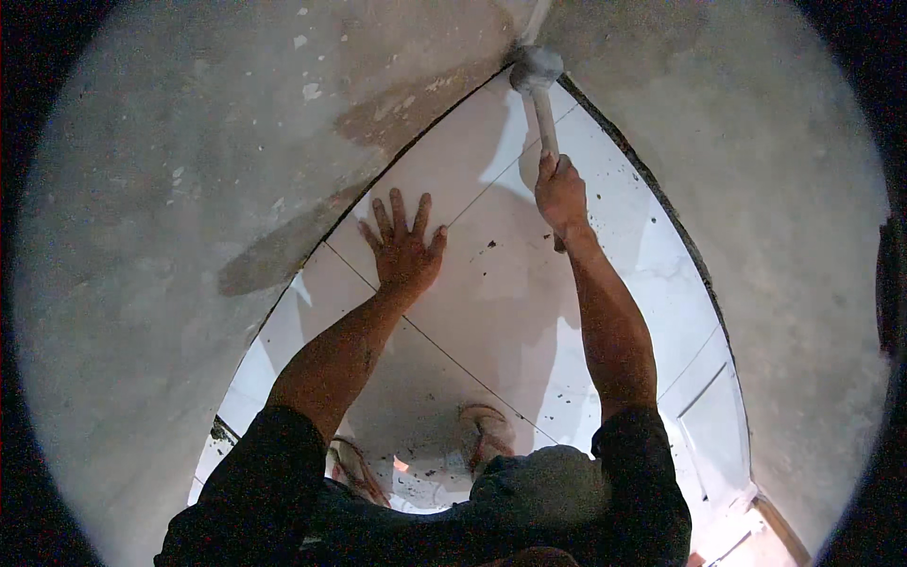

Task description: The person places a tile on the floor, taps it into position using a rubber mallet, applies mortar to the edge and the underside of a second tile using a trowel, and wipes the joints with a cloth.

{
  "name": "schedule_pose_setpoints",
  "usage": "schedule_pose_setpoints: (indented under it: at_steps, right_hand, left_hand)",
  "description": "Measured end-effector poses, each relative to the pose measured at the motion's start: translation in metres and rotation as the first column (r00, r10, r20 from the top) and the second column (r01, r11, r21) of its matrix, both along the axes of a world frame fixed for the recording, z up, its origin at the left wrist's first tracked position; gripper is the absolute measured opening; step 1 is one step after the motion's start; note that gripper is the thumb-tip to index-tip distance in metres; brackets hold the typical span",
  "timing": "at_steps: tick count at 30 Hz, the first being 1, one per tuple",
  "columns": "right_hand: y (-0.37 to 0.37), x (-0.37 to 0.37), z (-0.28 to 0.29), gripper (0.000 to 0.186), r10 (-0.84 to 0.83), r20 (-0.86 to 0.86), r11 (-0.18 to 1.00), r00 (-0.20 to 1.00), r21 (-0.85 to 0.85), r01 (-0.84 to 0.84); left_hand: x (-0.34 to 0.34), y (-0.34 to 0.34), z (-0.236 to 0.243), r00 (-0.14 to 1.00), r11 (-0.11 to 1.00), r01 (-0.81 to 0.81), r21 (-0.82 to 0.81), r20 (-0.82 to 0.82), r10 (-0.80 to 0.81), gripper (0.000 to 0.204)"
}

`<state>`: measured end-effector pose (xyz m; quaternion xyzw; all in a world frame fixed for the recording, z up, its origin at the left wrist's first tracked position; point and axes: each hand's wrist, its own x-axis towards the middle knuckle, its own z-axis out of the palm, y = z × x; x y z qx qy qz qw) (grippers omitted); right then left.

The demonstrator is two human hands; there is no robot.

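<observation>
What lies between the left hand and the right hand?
The head view shows pale tiling between left hand and right hand, crossed by a thin joint, with dark crumbs on it.

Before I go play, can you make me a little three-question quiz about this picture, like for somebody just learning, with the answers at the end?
1. Which hand grips the mallet?

2. True or false: the left hand is balled into a fist.

3. Multiple choice: what shade are the crumbs scattered on the pale tiles?
A) bright yellow
B) dark
C) bright green

Key:
1. The right hand.
2. False: it is open, with its fingers spread.
3. B
</observation>
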<state>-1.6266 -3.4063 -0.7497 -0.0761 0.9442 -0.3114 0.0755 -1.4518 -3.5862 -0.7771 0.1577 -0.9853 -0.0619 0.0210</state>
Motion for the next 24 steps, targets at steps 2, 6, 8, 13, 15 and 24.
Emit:
schedule_pose_setpoints:
  at_steps: [2,6,8,13,15,24]
  right_hand:
    - [0.001,0.008,-0.003,0.036,0.008,0.078,1.000,0.997,-0.014,-0.007]
    - [0.030,-0.002,-0.007,0.046,0.027,0.039,0.999,0.999,-0.023,-0.026]
    - [0.059,0.015,-0.007,0.047,-0.023,0.087,0.999,0.996,-0.025,0.025]
    - [0.172,0.156,0.004,0.043,-0.349,0.566,0.767,0.747,-0.285,0.575]
    - [0.230,0.232,0.000,0.035,-0.456,0.425,0.831,0.782,-0.112,0.545]
    - [0.256,0.370,0.004,0.043,-0.599,0.564,0.654,0.568,-0.063,0.754]
  left_hand:
    - [-0.003,0.000,0.002,0.999,1.000,-0.015,0.009,0.039,0.015,0.061]
    - [-0.005,-0.001,-0.006,0.998,0.998,0.056,-0.007,-0.019,-0.057,0.064]
    - [-0.013,-0.005,-0.014,0.978,0.979,0.203,-0.020,-0.034,-0.204,0.063]
    - [-0.048,0.033,-0.007,0.977,0.976,0.211,0.060,-0.023,-0.210,0.071]
    - [-0.057,0.074,-0.008,0.943,0.925,0.329,0.189,-0.125,-0.309,0.072]
    - [0.073,0.229,0.004,0.845,0.155,0.223,0.962,-0.112,-0.522,0.060]
